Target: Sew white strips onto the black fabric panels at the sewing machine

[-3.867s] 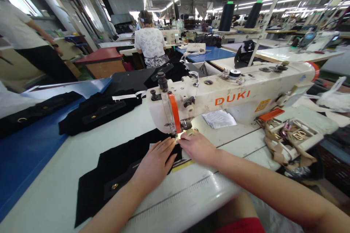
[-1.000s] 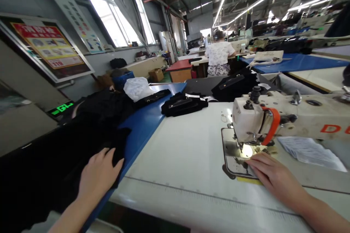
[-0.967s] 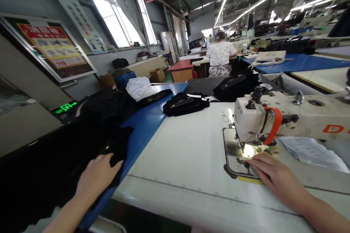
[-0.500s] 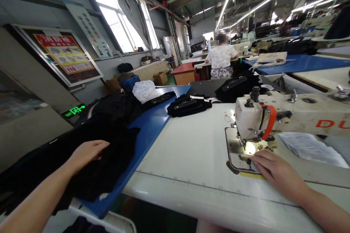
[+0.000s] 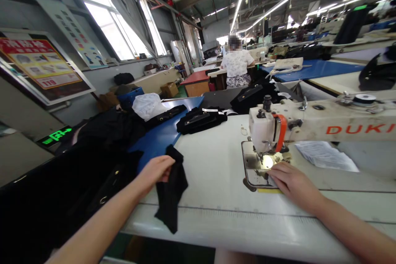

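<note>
My left hand (image 5: 155,170) is closed on a small black fabric piece (image 5: 171,189) that hangs from it over the white table (image 5: 213,161), near the front edge. My right hand (image 5: 292,183) lies flat, fingers stretched, on the metal plate (image 5: 251,167) beside the needle of the white DUKI sewing machine (image 5: 312,123). A lamp glows under the machine head. A heap of black fabric (image 5: 77,173) lies at my left on the blue surface (image 5: 154,140).
Black bag pieces (image 5: 201,119) and a white plastic bag (image 5: 147,105) lie further back on the table. Printed papers (image 5: 324,154) sit behind the machine. A person in a white top (image 5: 236,66) sits with their back turned at a far table. Windows and posters line the left wall.
My left hand has lifted a black piece off the heap at my left and carried it right, over the white table. My right hand has stayed by the needle plate.
</note>
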A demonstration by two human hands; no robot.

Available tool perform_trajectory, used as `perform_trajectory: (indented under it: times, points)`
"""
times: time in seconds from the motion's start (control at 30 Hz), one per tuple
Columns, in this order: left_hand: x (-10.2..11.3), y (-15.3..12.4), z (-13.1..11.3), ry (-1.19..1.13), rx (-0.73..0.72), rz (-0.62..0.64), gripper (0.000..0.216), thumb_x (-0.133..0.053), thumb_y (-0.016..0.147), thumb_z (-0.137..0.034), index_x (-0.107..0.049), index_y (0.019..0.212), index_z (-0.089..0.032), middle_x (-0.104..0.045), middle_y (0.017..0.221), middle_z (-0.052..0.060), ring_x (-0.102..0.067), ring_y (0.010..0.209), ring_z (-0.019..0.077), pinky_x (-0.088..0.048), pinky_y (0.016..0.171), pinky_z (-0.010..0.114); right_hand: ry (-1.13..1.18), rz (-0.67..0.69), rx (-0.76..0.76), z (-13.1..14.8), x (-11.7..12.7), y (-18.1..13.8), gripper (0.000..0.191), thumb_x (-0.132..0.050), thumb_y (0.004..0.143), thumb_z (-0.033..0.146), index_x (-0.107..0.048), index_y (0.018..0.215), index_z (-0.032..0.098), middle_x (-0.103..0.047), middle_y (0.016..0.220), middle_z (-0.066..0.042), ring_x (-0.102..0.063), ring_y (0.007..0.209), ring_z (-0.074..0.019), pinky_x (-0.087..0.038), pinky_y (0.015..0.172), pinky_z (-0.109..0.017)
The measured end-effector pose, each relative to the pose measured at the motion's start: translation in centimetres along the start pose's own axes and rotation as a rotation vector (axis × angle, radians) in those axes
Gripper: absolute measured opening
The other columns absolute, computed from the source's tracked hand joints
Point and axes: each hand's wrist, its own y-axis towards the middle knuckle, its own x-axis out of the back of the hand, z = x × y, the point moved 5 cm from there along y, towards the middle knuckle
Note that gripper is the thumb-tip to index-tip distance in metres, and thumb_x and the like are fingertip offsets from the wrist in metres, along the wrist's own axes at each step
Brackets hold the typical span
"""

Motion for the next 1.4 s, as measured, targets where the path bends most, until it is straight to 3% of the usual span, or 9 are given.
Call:
perform_trajectory:
  times: [0.1,0.2,0.33,0.47,0.53,0.73,0.87,1.03,1.4]
  points:
    - [-9.1,-0.3,0.6,-0.146,0.023,0.18,0.019,-0.053,0.077,-0.036,-0.053,0.07,-0.018,-0.065,0.066,0.004,-0.067,0.062,0.0172,-0.055,0.062,0.03,-0.018,0.028,-0.029,0.1,0.1,0.3,0.024,-0.045,0.094,0.015,-0.069,0.096,0.019,-0.066,0.09,-0.008,-0.06,0.088,-0.0208,-0.052,0.08,-0.035]
    - [-14.1,-0.9,-0.3,-0.26,0.0,0.314,0.024,-0.047,0.084,-0.039,-0.057,0.084,-0.017,-0.072,0.085,0.012,-0.072,0.081,0.0202,-0.056,0.078,0.035,-0.039,0.034,-0.043,0.0,0.3,0.5,0.023,-0.046,0.093,0.013,-0.069,0.091,0.018,-0.065,0.088,-0.008,-0.059,0.087,-0.0209,-0.051,0.079,-0.035]
    - [-14.5,-0.7,-2.9,-0.107,-0.328,0.276,0.036,-0.047,0.088,-0.046,-0.059,0.105,-0.017,-0.069,0.112,0.015,-0.068,0.102,0.0259,-0.052,0.092,0.045,-0.052,0.031,-0.059,-0.1,0.3,0.8,0.023,-0.046,0.094,0.014,-0.069,0.09,0.017,-0.065,0.084,-0.008,-0.057,0.084,-0.0207,-0.05,0.078,-0.034]
    - [-15.6,-1.1,-3.6,0.567,-0.968,0.248,0.045,-0.049,0.09,-0.044,-0.055,0.131,-0.025,-0.05,0.143,0.008,-0.042,0.135,0.0266,-0.035,0.11,0.049,-0.024,-0.04,-0.074,-0.1,0.9,0.9,0.024,-0.046,0.093,0.014,-0.069,0.092,0.017,-0.066,0.087,-0.009,-0.057,0.085,-0.0211,-0.05,0.078,-0.034]
    - [-16.8,-1.2,-2.2,0.799,-1.079,0.279,0.05,-0.045,0.093,-0.044,-0.044,0.141,-0.029,-0.042,0.15,0.005,-0.034,0.14,0.0259,-0.033,0.11,0.05,-0.011,-0.102,-0.095,-0.4,1.7,0.6,0.024,-0.045,0.093,0.015,-0.069,0.095,0.017,-0.066,0.09,-0.009,-0.058,0.087,-0.0215,-0.05,0.078,-0.035]
    - [-18.4,-1.1,0.5,0.939,-0.843,0.096,0.054,-0.035,0.094,-0.043,-0.037,0.145,-0.025,-0.034,0.153,0.007,-0.029,0.142,0.0294,-0.032,0.107,0.056,-0.151,-0.258,-0.294,-5.6,6.5,-2.9,0.025,-0.045,0.093,0.017,-0.069,0.101,0.016,-0.067,0.095,-0.011,-0.059,0.09,-0.0226,-0.05,0.081,-0.036]
    - [-19.3,-1.2,0.3,0.939,-0.75,0.003,0.057,-0.033,0.091,-0.042,-0.045,0.142,-0.018,-0.039,0.151,0.011,-0.029,0.141,0.0333,-0.031,0.106,0.057,-0.343,-0.067,-0.542,-9.7,9.2,-5.0,0.02,-0.053,0.089,0.016,-0.07,0.099,0.015,-0.068,0.1,-0.012,-0.06,0.096,-0.025,-0.048,0.085,-0.036]
    - [-20.1,-0.8,0.2,0.938,-0.73,-0.061,0.06,-0.027,0.09,-0.041,-0.048,0.14,-0.016,-0.04,0.15,0.014,-0.031,0.14,0.0357,-0.031,0.104,0.058,-0.402,0.194,-0.577,-10.7,8.9,-5.4,0.014,-0.057,0.089,0.016,-0.071,0.087,0.017,-0.069,0.1,-0.009,-0.062,0.093,-0.0225,-0.048,0.08,-0.03]
    - [-19.8,-0.8,-0.2,0.854,-0.728,-0.107,0.063,-0.025,0.088,-0.044,-0.054,0.134,-0.013,-0.044,0.146,0.017,-0.034,0.138,0.0362,-0.031,0.104,0.06,-0.464,0.026,-0.572,-11.0,8.7,-6.1,0.018,-0.055,0.091,0.015,-0.072,0.086,0.018,-0.072,0.09,-0.008,-0.063,0.086,-0.0212,-0.047,0.076,-0.03]
